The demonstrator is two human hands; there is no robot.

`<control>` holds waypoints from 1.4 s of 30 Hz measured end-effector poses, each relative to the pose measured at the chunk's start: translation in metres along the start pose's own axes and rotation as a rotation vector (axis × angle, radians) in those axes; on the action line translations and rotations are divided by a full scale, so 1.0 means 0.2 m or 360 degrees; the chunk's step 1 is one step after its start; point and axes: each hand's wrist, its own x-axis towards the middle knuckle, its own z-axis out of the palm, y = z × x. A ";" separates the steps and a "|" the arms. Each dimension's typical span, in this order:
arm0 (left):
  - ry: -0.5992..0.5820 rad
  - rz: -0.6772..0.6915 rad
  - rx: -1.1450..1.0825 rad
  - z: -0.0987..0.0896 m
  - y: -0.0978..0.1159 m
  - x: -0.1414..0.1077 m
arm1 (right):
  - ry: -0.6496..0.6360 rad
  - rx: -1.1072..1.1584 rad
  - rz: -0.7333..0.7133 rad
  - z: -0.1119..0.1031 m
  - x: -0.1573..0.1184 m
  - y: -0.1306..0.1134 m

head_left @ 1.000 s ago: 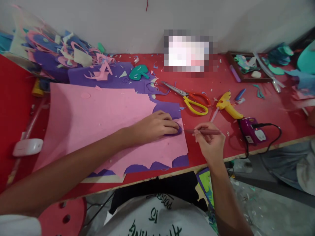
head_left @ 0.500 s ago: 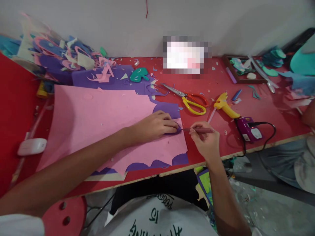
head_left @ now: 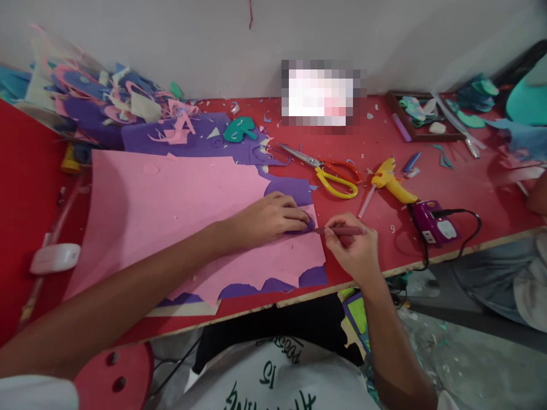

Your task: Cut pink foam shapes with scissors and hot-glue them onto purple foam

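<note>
In the head view, the left hand (head_left: pixel 273 213) lies on a pink sheet (head_left: pixel 171 199), its fingers side by side and bent over a small purple piece (head_left: pixel 310 225) near the sheet's right edge, probably to keep it from sliding; the thumb is hidden, so I cannot tell whether it pinches. The right hand (head_left: pixel 356 242) has thumb and fingers clamped on a slim reddish tool (head_left: pixel 348 230), held low and nearly level, presumably so its tip can meet the piece's edge (whether it touches is too small to tell). Scissors (head_left: pixel 339 189) and a yellow glue gun (head_left: pixel 393 185) lie beyond, likely kept within reach of the right hand. As for writing, the wearer's shirt (head_left: pixel 277 390) shows upside-down letters, "IS" and perhaps "POSS" and "HING"; I can read no brand.
</note>
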 end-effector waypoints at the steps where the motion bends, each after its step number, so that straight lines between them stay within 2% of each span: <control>1: -0.0001 0.0001 0.0001 0.00 0.00 0.00 | -0.0003 -0.0010 -0.0011 0.00 0.00 0.00; 6: 0.0011 0.0006 -0.0008 -0.01 0.00 0.01 | -0.0026 -0.0008 -0.0048 0.00 0.00 0.00; 11: 0.0017 -0.0059 -0.0117 -0.02 0.00 0.01 | 0.0074 0.0232 0.0073 0.04 -0.02 -0.02; 15: 0.0026 -0.0140 -0.0204 -0.01 -0.01 0.01 | -0.0065 0.0375 0.0095 0.08 -0.02 -0.05; 18: 0.0036 -0.0142 -0.0222 0.00 -0.01 0.01 | -0.0163 0.0352 0.0069 0.10 -0.01 -0.06; 27: 0.0022 -0.0115 -0.0319 -0.01 -0.02 0.01 | -0.0230 0.0271 0.0027 0.09 0.01 -0.07; 35: 0.0026 -0.0104 -0.0322 -0.02 -0.01 0.02 | -0.0231 0.0218 0.0034 0.09 0.02 -0.09; 42: -0.0012 -0.0114 -0.0332 -0.03 -0.01 0.02 | -0.0096 0.0181 0.0106 0.10 0.02 -0.06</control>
